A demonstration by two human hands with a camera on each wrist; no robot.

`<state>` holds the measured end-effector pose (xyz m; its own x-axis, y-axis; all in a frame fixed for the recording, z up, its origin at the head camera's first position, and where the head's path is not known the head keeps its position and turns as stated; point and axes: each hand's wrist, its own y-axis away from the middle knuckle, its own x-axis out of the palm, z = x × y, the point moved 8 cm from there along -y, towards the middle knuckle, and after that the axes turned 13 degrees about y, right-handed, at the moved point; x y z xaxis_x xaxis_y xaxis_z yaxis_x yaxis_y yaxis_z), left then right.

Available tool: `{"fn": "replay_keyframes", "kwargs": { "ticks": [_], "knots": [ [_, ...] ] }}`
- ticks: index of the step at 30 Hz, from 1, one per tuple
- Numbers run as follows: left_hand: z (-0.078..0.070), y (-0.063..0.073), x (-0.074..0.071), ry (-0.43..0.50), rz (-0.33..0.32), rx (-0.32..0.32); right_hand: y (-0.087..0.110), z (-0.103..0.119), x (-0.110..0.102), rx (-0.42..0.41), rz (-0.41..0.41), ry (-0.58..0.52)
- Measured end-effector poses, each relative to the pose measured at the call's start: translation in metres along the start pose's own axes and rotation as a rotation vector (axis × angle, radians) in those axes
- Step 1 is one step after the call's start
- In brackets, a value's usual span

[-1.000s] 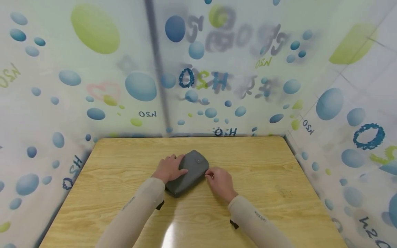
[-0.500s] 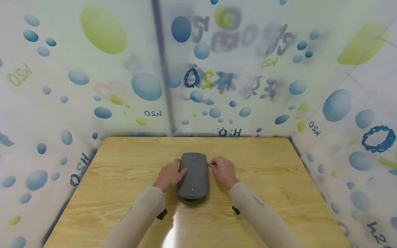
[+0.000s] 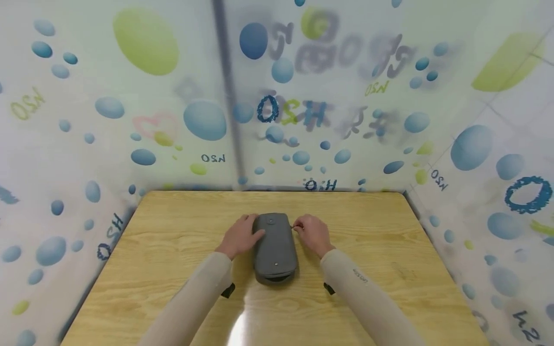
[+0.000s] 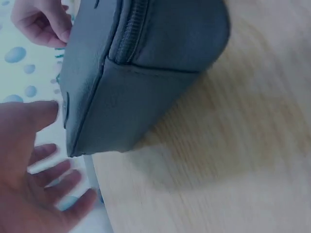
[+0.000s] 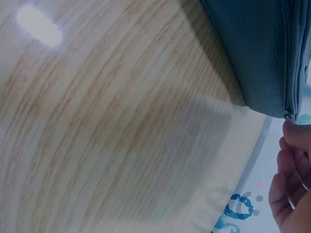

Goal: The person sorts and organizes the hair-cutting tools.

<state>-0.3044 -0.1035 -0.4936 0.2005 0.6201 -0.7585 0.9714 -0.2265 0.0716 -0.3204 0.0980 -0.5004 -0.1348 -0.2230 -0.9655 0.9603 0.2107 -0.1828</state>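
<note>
A grey zippered pouch [image 3: 276, 247] lies flat on the wooden table, one short end toward me. Its zip runs along the side, as the left wrist view shows on the pouch [image 4: 112, 107]. At its far right corner, my right hand [image 3: 312, 235] pinches the zipper pull [image 5: 288, 116] between thumb and forefinger. On the other side, my left hand [image 3: 240, 236] is at the upper left edge, thumb over the top face. The left wrist view shows the fingers of the left hand [image 4: 34, 179] spread and loosely bent, not wrapped around the pouch.
The wooden table [image 3: 182, 216] extends on both sides of the pouch. Behind its far edge stands a white wall [image 3: 173, 86] printed with blue and green bubbles, and more patterned wall [image 3: 476, 192] borders the right side. Light glares off the near tabletop.
The pouch has turned from a diagonal to nearly straight, its near end swinging right. My left hand has shifted toward its far left corner. The right hand stays at the far right corner.
</note>
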Motion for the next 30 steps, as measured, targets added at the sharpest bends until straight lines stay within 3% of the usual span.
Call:
{"fn": "replay_keyframes", "kwargs": {
  "ticks": [4, 9, 17, 22, 30],
  "knots": [
    [-0.01, -0.017, 0.006, -0.046, 0.008, 0.059, 0.0, -0.001, 0.002, -0.003, -0.005, 0.004],
    [-0.021, -0.035, 0.022, -0.06, 0.078, 0.077, 0.001, -0.002, 0.003, -0.007, -0.004, 0.013],
    [-0.028, -0.051, 0.029, -0.055, 0.1, 0.004, 0.001, -0.003, 0.001, -0.014, -0.014, 0.013],
    [-0.025, -0.054, 0.034, 0.025, 0.112, -0.05, 0.003, 0.0, -0.001, -0.031, -0.035, 0.029],
    [-0.014, -0.06, 0.038, 0.13, 0.042, -0.12, 0.005, 0.002, -0.006, -0.063, -0.054, 0.033]
  ]
}}
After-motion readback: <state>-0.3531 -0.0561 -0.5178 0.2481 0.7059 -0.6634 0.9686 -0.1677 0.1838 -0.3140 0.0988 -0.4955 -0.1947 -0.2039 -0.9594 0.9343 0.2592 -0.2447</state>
